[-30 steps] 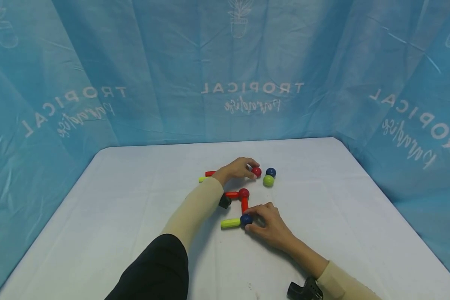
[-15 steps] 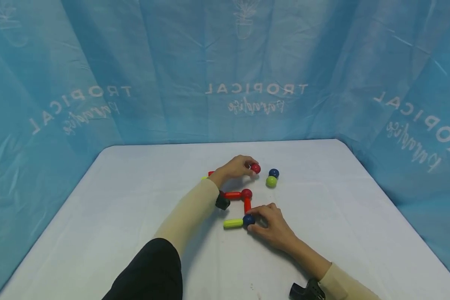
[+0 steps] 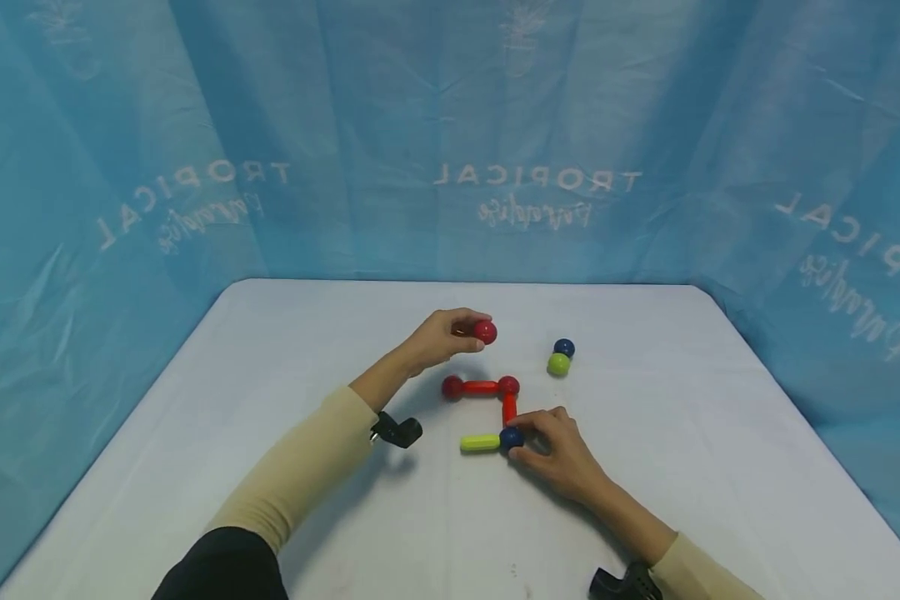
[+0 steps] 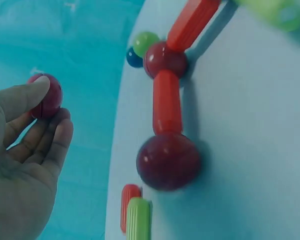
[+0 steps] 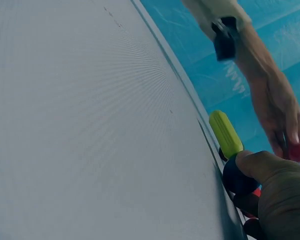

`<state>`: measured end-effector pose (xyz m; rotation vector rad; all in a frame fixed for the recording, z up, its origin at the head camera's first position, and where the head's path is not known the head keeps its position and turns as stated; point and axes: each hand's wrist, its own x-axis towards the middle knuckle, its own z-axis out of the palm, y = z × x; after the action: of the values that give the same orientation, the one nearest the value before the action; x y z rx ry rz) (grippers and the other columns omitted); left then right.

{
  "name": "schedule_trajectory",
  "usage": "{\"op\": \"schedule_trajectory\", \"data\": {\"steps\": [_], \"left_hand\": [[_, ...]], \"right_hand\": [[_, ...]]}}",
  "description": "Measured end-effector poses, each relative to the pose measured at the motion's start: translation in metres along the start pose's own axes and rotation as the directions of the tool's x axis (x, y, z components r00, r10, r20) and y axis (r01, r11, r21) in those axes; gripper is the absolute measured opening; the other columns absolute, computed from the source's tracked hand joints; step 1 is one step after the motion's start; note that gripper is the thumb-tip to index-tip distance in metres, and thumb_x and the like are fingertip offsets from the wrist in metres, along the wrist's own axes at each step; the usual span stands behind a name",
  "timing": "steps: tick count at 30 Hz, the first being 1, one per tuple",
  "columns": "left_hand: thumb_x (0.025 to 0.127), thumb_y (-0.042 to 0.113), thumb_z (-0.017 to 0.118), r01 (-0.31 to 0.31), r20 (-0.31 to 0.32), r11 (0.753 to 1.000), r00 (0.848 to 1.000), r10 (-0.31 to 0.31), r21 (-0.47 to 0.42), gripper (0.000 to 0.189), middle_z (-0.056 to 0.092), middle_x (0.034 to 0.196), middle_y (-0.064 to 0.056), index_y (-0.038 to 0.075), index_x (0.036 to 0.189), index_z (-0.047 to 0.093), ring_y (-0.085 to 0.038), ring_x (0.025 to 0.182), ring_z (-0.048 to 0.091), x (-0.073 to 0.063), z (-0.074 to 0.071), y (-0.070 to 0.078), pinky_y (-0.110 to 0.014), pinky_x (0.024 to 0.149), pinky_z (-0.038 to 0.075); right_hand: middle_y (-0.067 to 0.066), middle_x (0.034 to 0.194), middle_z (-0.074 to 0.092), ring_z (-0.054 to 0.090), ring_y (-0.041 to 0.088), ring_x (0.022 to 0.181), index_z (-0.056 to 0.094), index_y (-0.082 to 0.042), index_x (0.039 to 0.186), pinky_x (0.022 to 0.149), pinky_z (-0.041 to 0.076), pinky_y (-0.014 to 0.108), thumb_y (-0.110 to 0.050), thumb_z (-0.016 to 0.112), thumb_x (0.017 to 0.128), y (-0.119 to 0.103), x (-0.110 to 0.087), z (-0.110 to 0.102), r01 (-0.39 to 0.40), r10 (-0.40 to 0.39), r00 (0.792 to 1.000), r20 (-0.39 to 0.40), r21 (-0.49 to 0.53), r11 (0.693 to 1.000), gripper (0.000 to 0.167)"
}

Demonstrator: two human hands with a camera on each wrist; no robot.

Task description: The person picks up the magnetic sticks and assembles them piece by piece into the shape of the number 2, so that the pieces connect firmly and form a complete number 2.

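- Hanging beyond both grips, the blue curtain forms the backdrop.
- White table: extends under both grips.
- Left sleeve: beige, black toward the elbow; runs back from the left grip to the person.
- Right sleeve: beige; behind the right grip.
- Left hand: thumb and fingertips pinch the held red ball, raised above the table.
- Right hand: thumb and fingers grip the gripped blue ball at table level.
- Wrist units, black: one behind the left grip, one behind the right.
- Joined rods: the lime rod extends left from the right grip; the near red rod extends away from it to the corner red ball; the far red rod continues left to the end red ball, nearer the person than the left grip.
- Loose rods, red and green: side by side, right of the left palm in the left wrist view.
- Loose balls, blue and green: close together, right of the left grip, beyond the right grip.
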<state>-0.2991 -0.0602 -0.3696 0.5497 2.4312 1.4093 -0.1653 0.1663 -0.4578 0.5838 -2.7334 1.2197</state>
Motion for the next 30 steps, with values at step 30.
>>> {"op": "schedule_trajectory", "data": {"steps": [30], "left_hand": [[0.08, 0.007, 0.071, 0.033, -0.11, 0.995, 0.994, -0.023, 0.091, 0.041, 0.062, 0.115, -0.003, 0.014, 0.119, 0.059, -0.015, 0.1, 0.059, -0.13, 0.06, -0.04, -0.032, 0.089, 0.051]], "right_hand": [[-0.008, 0.107, 0.062, 0.043, 0.012, 0.097, 0.063, -0.022, 0.113, 0.083, 0.038, 0.031, -0.023, 0.076, 0.078, 0.004, -0.009, -0.016, -0.002, 0.001, 1.0, -0.024, -0.041, 0.999, 0.038]]}}
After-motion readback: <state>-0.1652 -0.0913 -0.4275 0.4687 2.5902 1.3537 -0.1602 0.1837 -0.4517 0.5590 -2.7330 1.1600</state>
